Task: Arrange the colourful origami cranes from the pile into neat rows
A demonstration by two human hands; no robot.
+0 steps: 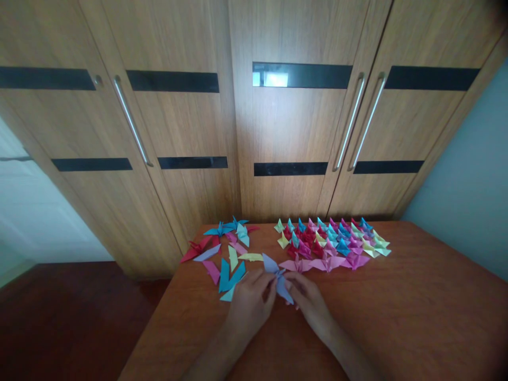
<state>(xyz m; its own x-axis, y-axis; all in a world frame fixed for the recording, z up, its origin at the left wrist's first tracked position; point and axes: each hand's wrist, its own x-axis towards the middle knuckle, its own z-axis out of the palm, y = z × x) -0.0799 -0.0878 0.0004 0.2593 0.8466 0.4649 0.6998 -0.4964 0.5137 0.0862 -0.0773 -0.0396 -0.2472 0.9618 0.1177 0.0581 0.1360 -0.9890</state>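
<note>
Two bare hands meet above a brown wooden table [389,323], both pinching one lavender origami crane [281,283] — the left hand [253,296] has thumb and fingers closed on its left side, the right hand [307,296] on its right. Its wings slant from upper left to lower right. Just beyond, toward the right, stand three pink cranes [327,263], with tight rows of multicolored folded paper [304,249] behind them. Flat-folded papers [237,276] lie scattered at left. A wood-grain wardrobe [286,132] with silver handles [350,121] rises behind.
</note>
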